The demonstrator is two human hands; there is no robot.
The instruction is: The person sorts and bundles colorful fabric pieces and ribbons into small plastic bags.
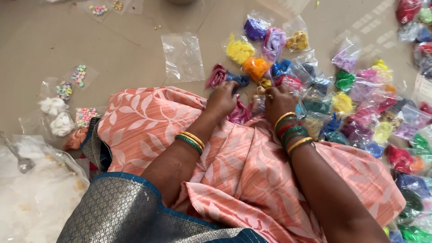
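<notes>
Two hands work at the edge of dozens of small clear packets of coloured thread (342, 103) spread on the floor (126, 49) toward two o'clock. The left hand (221, 100) curls over a magenta bundle (239, 113); the right hand (279, 102), fingers bent together, pinches a packet (258, 104). One empty bag (182, 57) lies at eleven o'clock.

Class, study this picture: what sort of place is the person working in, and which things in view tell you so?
Probably a home craft workspace on a floor. The person sits on the bare floor, both hands at small clear bags of coloured thread spread around, with packets of pastel beads nearby.
</notes>
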